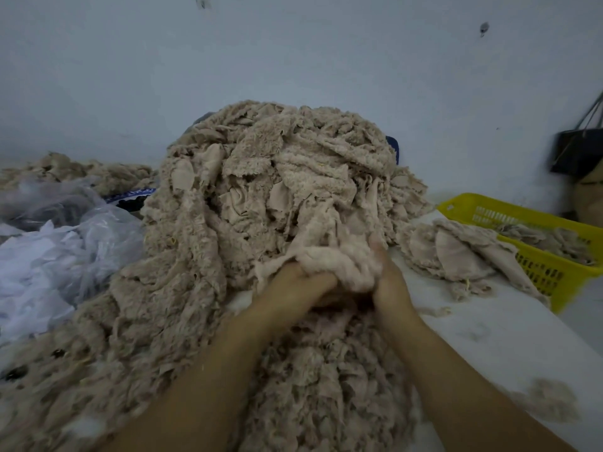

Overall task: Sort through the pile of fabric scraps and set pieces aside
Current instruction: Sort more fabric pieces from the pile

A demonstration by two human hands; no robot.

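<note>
While the pile of beige fabric scraps (pixel 277 197) rises ahead, the left hand (pixel 293 288) and right hand (pixel 390 282) clutch one fluffy scrap (pixel 339 262), fingers curled round it.

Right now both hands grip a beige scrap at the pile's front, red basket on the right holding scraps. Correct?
No: the head view shows the basket is yellow, not red. Rest holds: left hand and right hand grip the beige scrap at the pile's front; it, on the right, holds scraps.
</note>
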